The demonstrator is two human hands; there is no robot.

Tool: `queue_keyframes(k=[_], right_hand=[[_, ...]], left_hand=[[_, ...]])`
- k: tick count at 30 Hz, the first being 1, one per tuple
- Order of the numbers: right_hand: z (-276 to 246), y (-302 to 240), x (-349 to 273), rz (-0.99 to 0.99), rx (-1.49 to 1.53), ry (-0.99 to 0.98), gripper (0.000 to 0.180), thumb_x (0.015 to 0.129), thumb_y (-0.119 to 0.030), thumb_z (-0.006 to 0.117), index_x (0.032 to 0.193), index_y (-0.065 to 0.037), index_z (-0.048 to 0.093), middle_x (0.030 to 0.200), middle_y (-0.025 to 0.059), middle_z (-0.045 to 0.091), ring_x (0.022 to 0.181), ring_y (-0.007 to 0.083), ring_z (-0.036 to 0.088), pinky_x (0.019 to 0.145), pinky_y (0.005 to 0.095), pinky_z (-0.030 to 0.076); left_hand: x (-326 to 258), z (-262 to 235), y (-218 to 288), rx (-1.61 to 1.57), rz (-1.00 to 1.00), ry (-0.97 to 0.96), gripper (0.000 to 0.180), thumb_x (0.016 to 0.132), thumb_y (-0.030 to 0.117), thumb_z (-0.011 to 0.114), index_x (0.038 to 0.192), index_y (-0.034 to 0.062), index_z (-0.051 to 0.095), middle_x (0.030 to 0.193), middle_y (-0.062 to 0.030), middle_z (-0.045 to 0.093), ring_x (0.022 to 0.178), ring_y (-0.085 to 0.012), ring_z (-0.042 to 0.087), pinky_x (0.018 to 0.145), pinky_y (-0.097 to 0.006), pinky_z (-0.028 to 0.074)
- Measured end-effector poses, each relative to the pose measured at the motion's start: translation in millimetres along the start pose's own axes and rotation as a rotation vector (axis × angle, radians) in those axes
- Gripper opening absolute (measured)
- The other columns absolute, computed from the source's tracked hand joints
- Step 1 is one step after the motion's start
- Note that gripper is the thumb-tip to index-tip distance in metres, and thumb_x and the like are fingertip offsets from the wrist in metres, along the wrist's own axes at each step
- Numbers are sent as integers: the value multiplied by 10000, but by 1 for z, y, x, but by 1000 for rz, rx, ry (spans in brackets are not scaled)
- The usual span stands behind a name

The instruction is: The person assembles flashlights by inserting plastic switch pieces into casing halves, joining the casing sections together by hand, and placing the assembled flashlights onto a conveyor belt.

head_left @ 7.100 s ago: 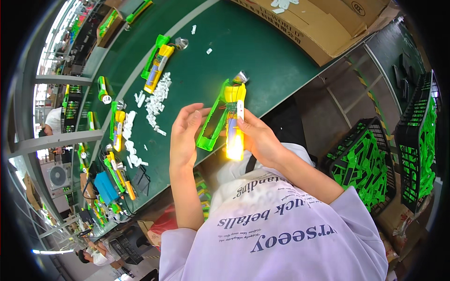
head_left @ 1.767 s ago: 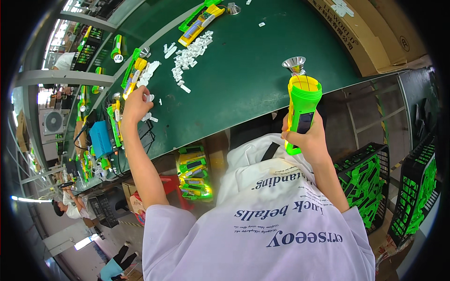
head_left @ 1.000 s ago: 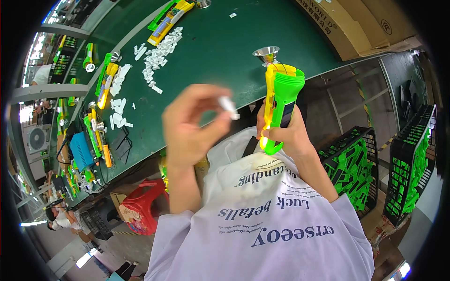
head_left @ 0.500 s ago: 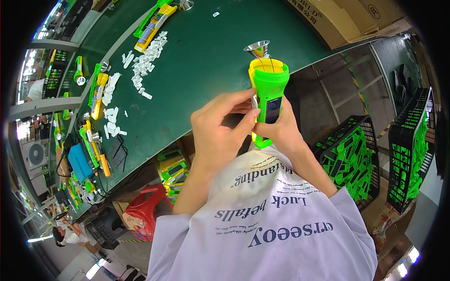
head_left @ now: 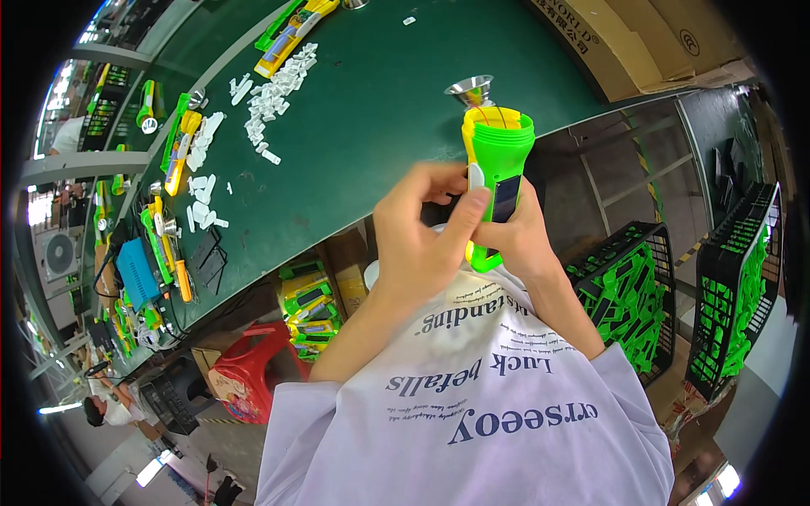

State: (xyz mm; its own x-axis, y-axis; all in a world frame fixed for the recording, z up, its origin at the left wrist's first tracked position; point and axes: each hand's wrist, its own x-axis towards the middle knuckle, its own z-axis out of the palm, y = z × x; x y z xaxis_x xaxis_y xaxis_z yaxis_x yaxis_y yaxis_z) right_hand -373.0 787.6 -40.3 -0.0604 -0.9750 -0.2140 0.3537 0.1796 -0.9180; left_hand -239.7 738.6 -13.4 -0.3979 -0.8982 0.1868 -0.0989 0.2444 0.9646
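In front of my chest, a green and yellow flashlight housing point(head_left: 499, 156) stands nearly upright, its wide mouth uncovered. Thin wires run from that mouth to a shiny cone-shaped reflector point(head_left: 471, 87) hanging just beyond it. My right hand point(head_left: 525, 232) wraps the lower body beside a dark panel point(head_left: 505, 199). On the housing's left side sits a white oblong piece point(head_left: 477, 176). My left hand point(head_left: 426, 232) is closed there, its thumb pressing the housing just below the white piece and its fingers curled, partly hidden behind the thumb and housing.
White small parts point(head_left: 272, 105) lie heaped on the green table point(head_left: 371, 126), near open flashlight halves point(head_left: 295, 38). Black crates point(head_left: 629, 295) of green parts stand at right. A cardboard box point(head_left: 624, 46) sits at the far right, a red stool point(head_left: 253, 371) at lower left.
The flashlight and both hands have shifted slightly right in view. My left thumb has moved onto the housing near the white piece, which now shows more fully. The reflector still hangs by its wires.
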Motion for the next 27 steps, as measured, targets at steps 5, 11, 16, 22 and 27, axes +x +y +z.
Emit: queue_keyframes(k=[5,11,16,22,27], right_hand=[[16,3,-3,-115,14,147,562,645,6,722,1177,-18,541,1064,65,611,987,136,576,826,294,495],[22,12,-5,-140,-239,284,459,685,-84,761,1088,-9,554,935,71,659,853,128,612,766,298,495],[20,27,-7,-224,-458,279,413,673,-149,803,946,-16,524,751,122,651,695,165,645,660,313,505],[26,24,-7,-241,-525,342,476,688,-144,798,1042,-31,501,814,152,662,742,255,680,681,338,509],[22,38,-2,-298,-345,304,412,729,-93,729,1056,-2,496,886,144,670,757,291,676,698,336,514]], left_hand=[[9,4,2,107,-58,59,248,742,152,806,850,-25,670,761,-25,621,632,-81,511,576,-224,405],[6,9,-1,142,-55,59,262,791,185,772,899,-18,647,764,-27,628,649,-84,511,586,-239,403],[15,14,4,-263,-178,-3,415,934,314,650,1149,-21,534,992,-76,660,842,-107,602,742,-264,481],[12,17,0,-183,-123,88,390,938,289,647,1137,-18,513,978,-91,657,873,-112,605,774,-264,493],[16,23,0,-15,-89,142,457,833,235,761,1130,-21,525,956,-110,663,853,-131,634,742,-306,517]])
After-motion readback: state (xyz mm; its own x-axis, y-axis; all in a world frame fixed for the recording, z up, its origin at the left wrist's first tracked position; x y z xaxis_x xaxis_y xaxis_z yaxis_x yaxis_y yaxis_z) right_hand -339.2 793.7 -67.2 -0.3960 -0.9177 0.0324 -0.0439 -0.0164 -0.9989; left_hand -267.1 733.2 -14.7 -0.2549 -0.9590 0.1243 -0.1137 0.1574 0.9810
